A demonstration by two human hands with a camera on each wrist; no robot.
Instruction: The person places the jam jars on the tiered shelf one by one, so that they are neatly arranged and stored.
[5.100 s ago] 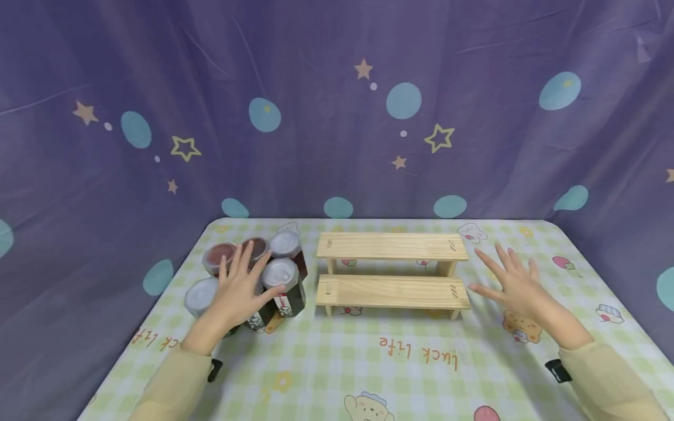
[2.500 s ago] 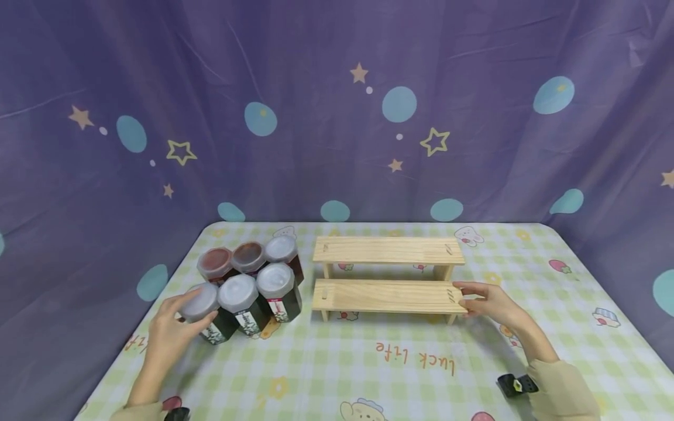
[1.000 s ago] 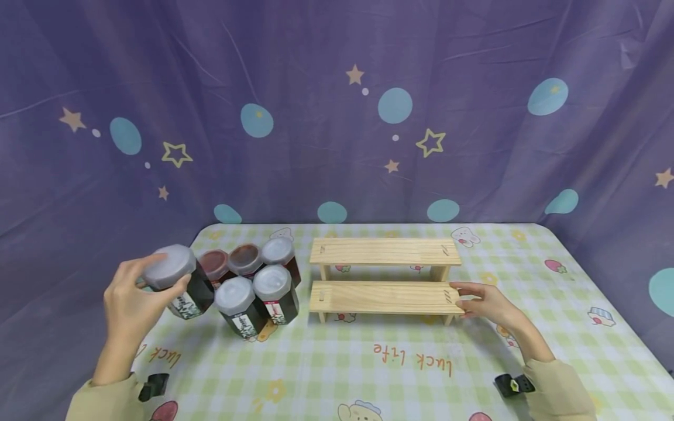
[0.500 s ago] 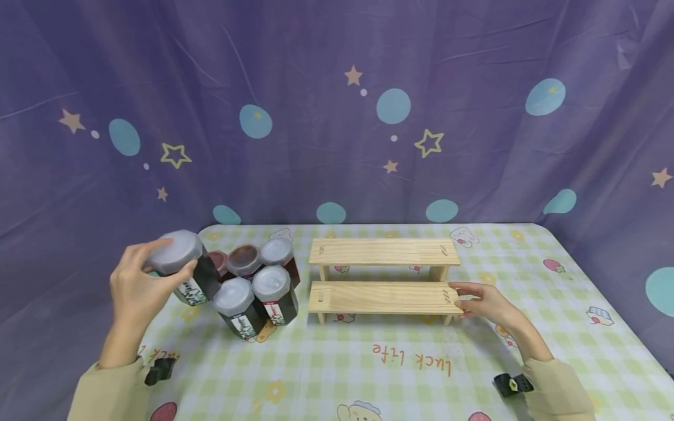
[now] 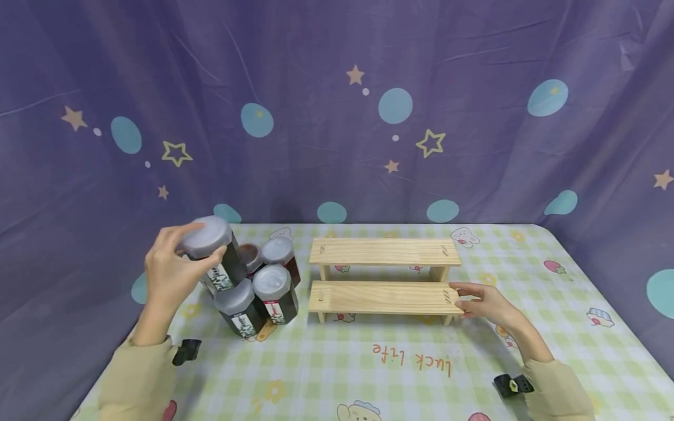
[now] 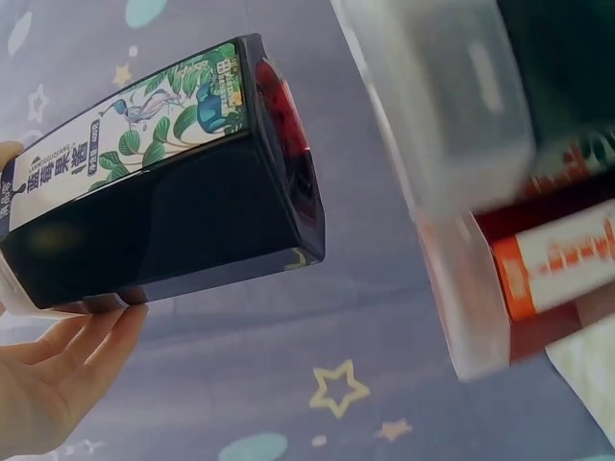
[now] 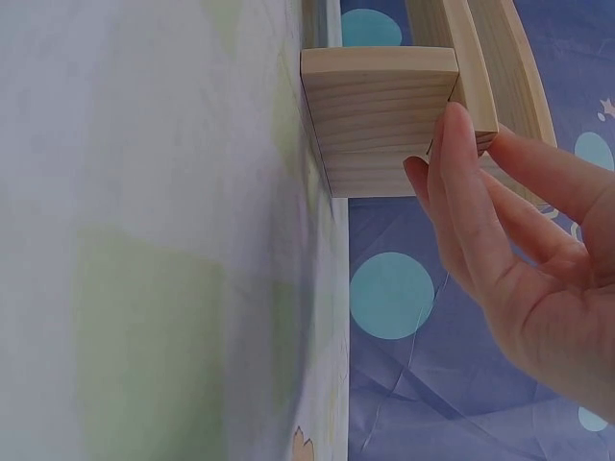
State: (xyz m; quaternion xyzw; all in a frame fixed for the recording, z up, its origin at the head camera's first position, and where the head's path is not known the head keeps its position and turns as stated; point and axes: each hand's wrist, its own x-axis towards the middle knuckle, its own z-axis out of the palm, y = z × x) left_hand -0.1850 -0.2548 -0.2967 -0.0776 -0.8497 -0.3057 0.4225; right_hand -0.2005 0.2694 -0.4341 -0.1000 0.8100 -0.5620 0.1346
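In the head view my left hand [image 5: 171, 269] grips a jam jar [image 5: 220, 270] by its pale plastic lid, thumb on one side and fingers on the other. The jar is held up over the left group, tilted. Seen from the left wrist, the dark jar [image 6: 163, 221] has a leafy label with Chinese writing. My right hand [image 5: 489, 305] pinches the right end of the lower board on a two-step wooden rack [image 5: 384, 297]. The right wrist view shows the fingers on both faces of that board's end, just above the rack's leg [image 7: 380, 115].
Several more jars stand close together left of the rack, among them a front jar [image 5: 234, 299] and one with a red-edged label [image 5: 272, 283]. The held jar hides part of the group. A checked cloth [image 5: 337, 374] covers the table; a purple curtain [image 5: 316, 175] hangs behind.
My left hand has taken the front-left jar from the group, lifted it leftward, then carried it right and up over the other jars. My right hand has come onto the rack and stayed there.
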